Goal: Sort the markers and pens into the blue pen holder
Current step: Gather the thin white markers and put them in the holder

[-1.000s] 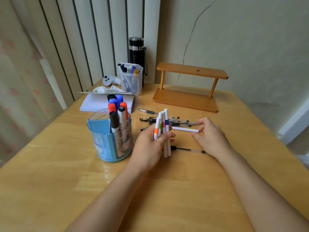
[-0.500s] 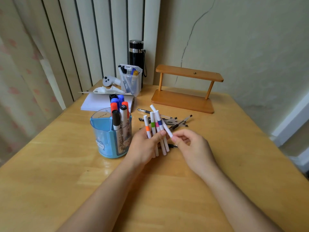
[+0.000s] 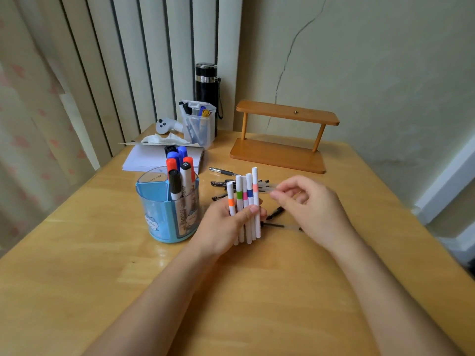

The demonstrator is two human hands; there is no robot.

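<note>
my left hand (image 3: pixel 226 227) pinches five thin white markers (image 3: pixel 244 201) upright in a loose fan, just beside the blue pen holder (image 3: pixel 167 217). my right hand (image 3: pixel 305 201) hovers near, fingers curled, on what i cannot tell. risk: thumb-only pinch, uneven ends; one could slide free. holder's near section already crowded with thick markers (image 3: pixel 180 176). pens (image 3: pixel 226 183) lie scattered on the table (image 3: pixel 257 291).

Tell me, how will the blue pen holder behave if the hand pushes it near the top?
The blue pen holder stands tall with thick markers rising above its rim on one side, so it may tip. Its plastic looks rigid and light, so on the smooth table it would probably slide.
</note>
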